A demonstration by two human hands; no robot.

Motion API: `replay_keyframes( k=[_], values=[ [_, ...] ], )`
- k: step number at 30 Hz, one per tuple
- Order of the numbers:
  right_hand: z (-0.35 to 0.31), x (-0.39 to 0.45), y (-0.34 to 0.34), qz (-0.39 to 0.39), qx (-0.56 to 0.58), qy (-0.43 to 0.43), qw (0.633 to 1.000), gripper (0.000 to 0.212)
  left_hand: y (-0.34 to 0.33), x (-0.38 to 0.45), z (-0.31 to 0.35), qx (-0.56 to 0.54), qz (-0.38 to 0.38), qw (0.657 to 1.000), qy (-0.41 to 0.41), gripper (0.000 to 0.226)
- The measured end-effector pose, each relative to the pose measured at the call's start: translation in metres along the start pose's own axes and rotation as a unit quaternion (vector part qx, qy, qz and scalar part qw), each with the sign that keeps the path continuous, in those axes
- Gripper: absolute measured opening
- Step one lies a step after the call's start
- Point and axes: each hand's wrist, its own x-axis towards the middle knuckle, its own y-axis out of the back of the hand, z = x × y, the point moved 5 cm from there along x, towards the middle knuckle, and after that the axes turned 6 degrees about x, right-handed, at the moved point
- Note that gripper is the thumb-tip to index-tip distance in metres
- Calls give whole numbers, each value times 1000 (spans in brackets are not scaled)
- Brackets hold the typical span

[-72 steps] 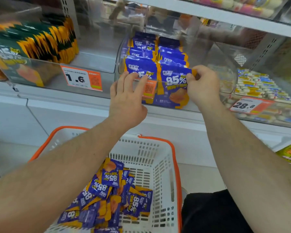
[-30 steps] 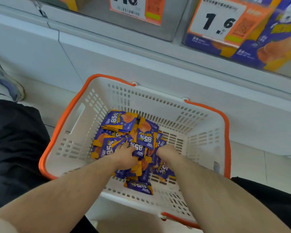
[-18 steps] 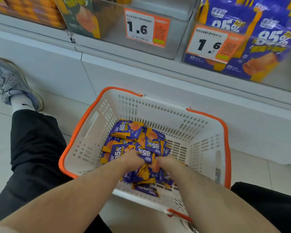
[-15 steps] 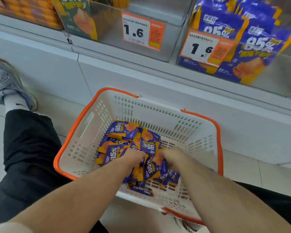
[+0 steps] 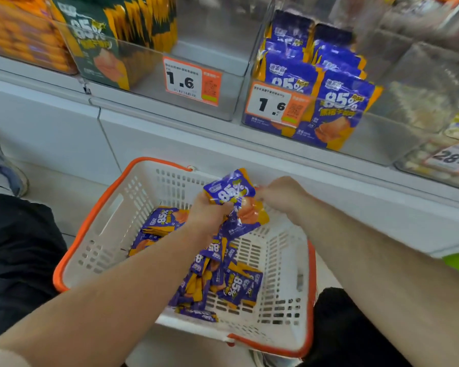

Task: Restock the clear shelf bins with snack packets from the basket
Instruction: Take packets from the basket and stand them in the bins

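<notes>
A white basket with an orange rim [image 5: 90,221] sits on the floor below the shelf, with several purple snack packets [image 5: 239,284] loose inside. My left hand [image 5: 210,211] grips a bunch of purple packets [image 5: 228,192] lifted above the basket. At the bunch's right edge, my right hand [image 5: 278,194] holds it with curled fingers; its fingertips are blurred. Above on the shelf, the clear bin [image 5: 376,144] holds upright rows of the same purple packets [image 5: 339,102] behind a 1.6 price tag [image 5: 273,104].
To the left, another clear bin holds dark green packets [image 5: 104,49] with its own 1.6 tag [image 5: 191,80]. A bin tagged 28.8 [image 5: 451,157] is at the right. My black-trousered legs [image 5: 16,247] flank the basket, and a shoe [image 5: 0,165] lies at far left.
Both hands dug into the basket's pile, then rose out of it with a bunch of purple packets. My view has tilted up towards the shelf bins.
</notes>
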Motion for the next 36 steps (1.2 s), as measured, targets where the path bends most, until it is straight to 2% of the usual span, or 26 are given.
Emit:
replay_keyframes(
  k=[3,5,7,9,11,13,14,16,17,18,20,22,26,28,31,36],
  values=[
    [-31,-8,35,17,-49,86,995,22,-13,-8,43,98,-39,990,-97,36],
    [-43,-16,54,16,19,127,992,13,-25,-12,70,144,-49,977,-148,43],
    [-46,-18,73,55,105,150,982,7,-38,-17,101,177,-37,962,-203,44],
    [-47,-20,90,102,180,183,961,9,-51,-25,135,243,4,930,-275,44],
    [-50,-26,107,132,252,216,934,10,-62,-40,166,263,26,894,-361,47],
    [-55,-36,127,181,276,263,907,15,-71,-52,188,282,42,838,-466,58],
    [-57,-43,138,211,276,287,893,17,-74,-52,193,351,69,789,-500,71],
    [-59,-55,160,265,288,329,859,18,-80,-43,195,511,116,687,-503,94],
    [-60,-63,170,294,292,349,840,17,-82,-35,192,566,121,658,-482,100],
    [-60,-68,179,323,291,367,822,17,-83,-29,189,594,120,644,-467,103],
    [-62,-79,192,363,289,395,793,19,-83,-25,182,604,132,630,-470,103],
    [-64,-80,198,378,281,402,785,22,-82,-26,179,592,152,630,-480,101],
    [-59,-57,199,401,250,358,805,19,-79,-28,185,569,168,636,-493,94],
    [-55,-41,196,395,213,333,829,13,-79,-29,187,565,168,638,-495,90],
    [-48,-25,189,387,128,294,865,16,-79,-28,188,563,160,647,-489,88],
    [-43,-12,186,413,-34,223,882,20,-82,-28,187,553,169,655,-486,85]
  ],
)
